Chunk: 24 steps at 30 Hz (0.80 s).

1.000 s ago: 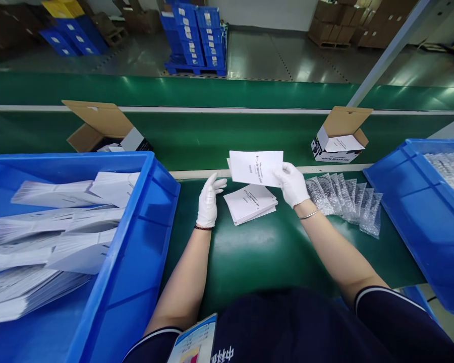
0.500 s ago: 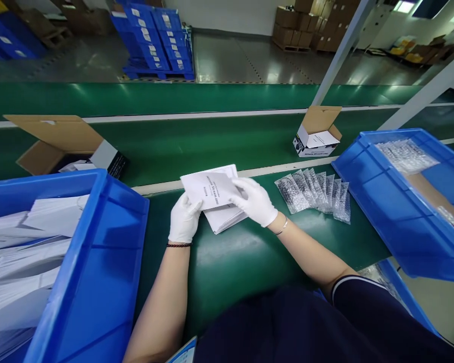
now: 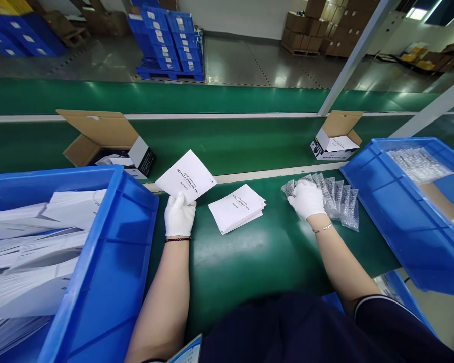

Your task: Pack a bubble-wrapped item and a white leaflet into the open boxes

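Note:
My left hand (image 3: pixel 180 216), in a white glove, pinches a white printed booklet (image 3: pixel 185 176) by its lower edge, raised over the green bench. On the bench between my hands lies a small stack of matching booklets (image 3: pixel 236 207). At the right, my gloved right hand (image 3: pixel 307 198) has its fingers curled on the leftmost of several clear bubble-wrap packets (image 3: pixel 339 196), which overlap in a fanned row. What is inside the packets cannot be made out, and my hand partly hides the packet it grips.
A blue bin (image 3: pixel 136 242) full of white booklets stands at left, another blue bin (image 3: pixel 386 212) with bubble-wrapped packets at right. Across the belt sit two open cartons, a left carton (image 3: pixel 102 128) and a right carton (image 3: pixel 335 143). A slanted metal post (image 3: pixel 355 58) rises behind.
My right hand has left the booklets and moved right onto the bubble-wrap packets. My left hand now holds one booklet alone, tilted left of the stack. The view has shifted slightly.

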{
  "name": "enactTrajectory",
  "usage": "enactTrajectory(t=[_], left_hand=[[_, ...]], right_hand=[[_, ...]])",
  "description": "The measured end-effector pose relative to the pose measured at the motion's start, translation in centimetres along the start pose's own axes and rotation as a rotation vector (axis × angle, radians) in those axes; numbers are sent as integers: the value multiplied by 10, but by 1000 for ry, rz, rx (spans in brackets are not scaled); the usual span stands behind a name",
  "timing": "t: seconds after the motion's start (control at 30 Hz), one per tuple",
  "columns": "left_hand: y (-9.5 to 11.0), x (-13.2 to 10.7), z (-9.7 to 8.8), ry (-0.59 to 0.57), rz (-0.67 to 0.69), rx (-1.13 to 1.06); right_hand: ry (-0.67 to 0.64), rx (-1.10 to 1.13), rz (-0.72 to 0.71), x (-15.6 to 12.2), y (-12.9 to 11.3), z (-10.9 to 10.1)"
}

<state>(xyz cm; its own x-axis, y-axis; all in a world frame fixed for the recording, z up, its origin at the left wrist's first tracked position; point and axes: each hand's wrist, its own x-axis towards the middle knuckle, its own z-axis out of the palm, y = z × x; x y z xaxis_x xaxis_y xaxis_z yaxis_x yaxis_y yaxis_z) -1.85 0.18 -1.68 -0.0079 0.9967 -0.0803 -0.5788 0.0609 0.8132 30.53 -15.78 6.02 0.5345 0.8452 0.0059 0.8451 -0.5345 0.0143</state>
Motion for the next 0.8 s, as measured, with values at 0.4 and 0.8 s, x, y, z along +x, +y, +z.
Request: enactTrajectory(t=[0.4,0.8], left_hand=[[0,3,5,2,-58,-58],[11,-1,16,-157,-221,-233]], right_hand=[[-270,270,-162,14,-1,13],[55,540,-311,57,-66,-81]])
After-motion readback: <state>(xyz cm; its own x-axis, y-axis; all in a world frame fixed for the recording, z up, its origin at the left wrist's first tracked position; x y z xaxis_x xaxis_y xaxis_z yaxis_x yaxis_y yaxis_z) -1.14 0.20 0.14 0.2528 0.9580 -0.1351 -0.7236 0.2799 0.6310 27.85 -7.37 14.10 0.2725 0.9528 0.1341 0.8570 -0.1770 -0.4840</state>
